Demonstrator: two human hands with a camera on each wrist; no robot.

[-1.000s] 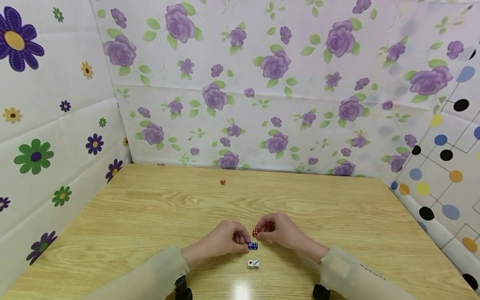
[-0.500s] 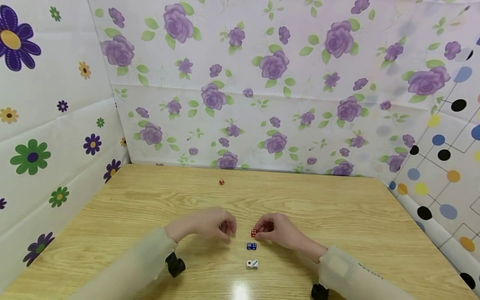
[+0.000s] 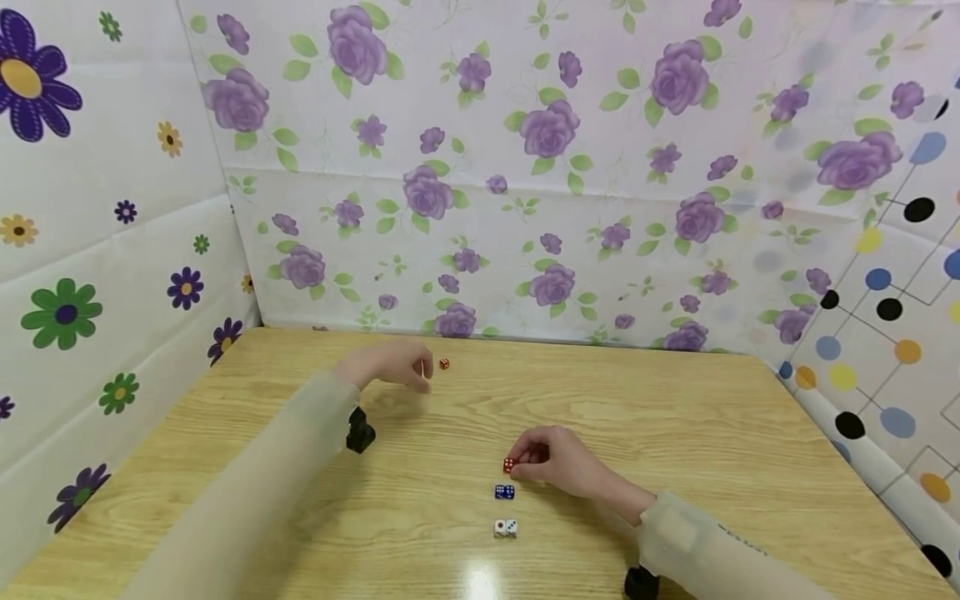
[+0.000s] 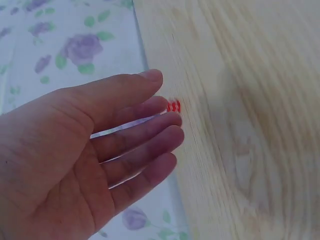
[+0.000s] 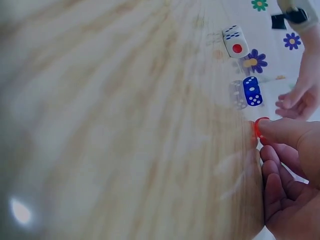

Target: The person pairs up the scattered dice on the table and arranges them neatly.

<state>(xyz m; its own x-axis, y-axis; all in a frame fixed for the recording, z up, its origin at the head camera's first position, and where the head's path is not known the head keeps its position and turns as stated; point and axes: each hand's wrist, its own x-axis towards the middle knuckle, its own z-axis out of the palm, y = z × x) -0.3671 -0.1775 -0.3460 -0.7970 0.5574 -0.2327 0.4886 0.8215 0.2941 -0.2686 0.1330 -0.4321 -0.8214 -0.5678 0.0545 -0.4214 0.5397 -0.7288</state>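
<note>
My right hand [image 3: 558, 462] pinches a red die [image 3: 508, 466] between thumb and fingers on the wooden table. Just in front of that die lie two blue dice [image 3: 504, 492] side by side, and nearer to me two white dice [image 3: 506, 528] form a matching pair. Toward the back of the table my left hand [image 3: 390, 365] reaches beside a second red die [image 3: 445, 363], its fingers loosely bent with nothing between them. In the left wrist view this red die [image 4: 173, 106] shows just past the fingertips, partly hidden by them.
The wooden table [image 3: 637, 400] ends at a floral cloth [image 3: 487, 233] hanging along its back edge. Patterned cloths also stand at the left and right sides. A black wrist strap [image 3: 360, 430] sits on my left sleeve.
My left hand has left the blue dice and travelled away from me, up to the far red die. My right hand stays at its red die, holding it in place.
</note>
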